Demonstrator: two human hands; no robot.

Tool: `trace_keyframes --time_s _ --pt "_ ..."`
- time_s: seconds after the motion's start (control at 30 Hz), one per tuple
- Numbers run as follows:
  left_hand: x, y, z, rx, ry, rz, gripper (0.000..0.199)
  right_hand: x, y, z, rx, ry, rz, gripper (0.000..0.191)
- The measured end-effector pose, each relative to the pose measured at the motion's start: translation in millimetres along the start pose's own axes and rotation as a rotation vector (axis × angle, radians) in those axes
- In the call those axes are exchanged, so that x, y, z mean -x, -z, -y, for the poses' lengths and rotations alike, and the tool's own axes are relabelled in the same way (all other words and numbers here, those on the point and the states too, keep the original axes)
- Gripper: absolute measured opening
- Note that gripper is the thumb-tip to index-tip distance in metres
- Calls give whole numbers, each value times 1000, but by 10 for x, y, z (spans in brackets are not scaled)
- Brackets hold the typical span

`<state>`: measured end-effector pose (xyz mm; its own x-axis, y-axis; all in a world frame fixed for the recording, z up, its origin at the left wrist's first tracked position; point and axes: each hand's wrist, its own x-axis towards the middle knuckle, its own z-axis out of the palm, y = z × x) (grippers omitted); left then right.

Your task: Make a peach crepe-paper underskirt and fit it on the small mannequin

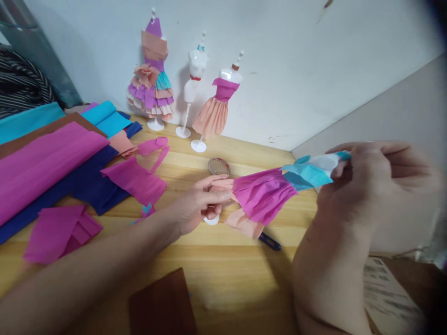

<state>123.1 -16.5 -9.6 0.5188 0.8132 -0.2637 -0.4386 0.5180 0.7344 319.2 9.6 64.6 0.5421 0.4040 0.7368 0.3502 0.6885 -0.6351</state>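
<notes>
Tilted on its side above the table, a small dress mannequin (316, 170) wears a gathered magenta paper skirt (263, 193) and a turquoise top (296, 177). My left hand (200, 202) is closed around its lower end by the skirt hem, and a white round base (211, 219) shows just below the fingers. At the other end, my right hand (366, 172) pinches the turquoise piece near the neck; its outer fingers are blurred. A peach paper piece (246, 224) shows beneath the skirt. The dark blue handle (270, 241) of some tool sticks out beside it.
Against the wall stand a ruffled-dress mannequin (153, 83), a nearly bare mannequin (193, 83) and a peach-skirted mannequin (216, 104). A tape roll (219, 166) lies behind my left hand. Magenta paper (52, 163) and other colours cover the left. A brown sheet (162, 304) lies in front; a cardboard box (394, 298) is at right.
</notes>
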Motion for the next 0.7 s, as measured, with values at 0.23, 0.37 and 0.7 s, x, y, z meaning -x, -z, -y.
trace_keyframes --time_s 0.23,0.37,0.7 --pt "17 -1 19 36 -6 -20 58 -21 -1 -26 -6 -28 6 10" --pt "-5 17 46 93 -68 -113 46 -14 -13 -13 -1 -16 -8 9" --pt "-156 162 29 119 37 -479 24 -9 -170 16 262 33 47 8"
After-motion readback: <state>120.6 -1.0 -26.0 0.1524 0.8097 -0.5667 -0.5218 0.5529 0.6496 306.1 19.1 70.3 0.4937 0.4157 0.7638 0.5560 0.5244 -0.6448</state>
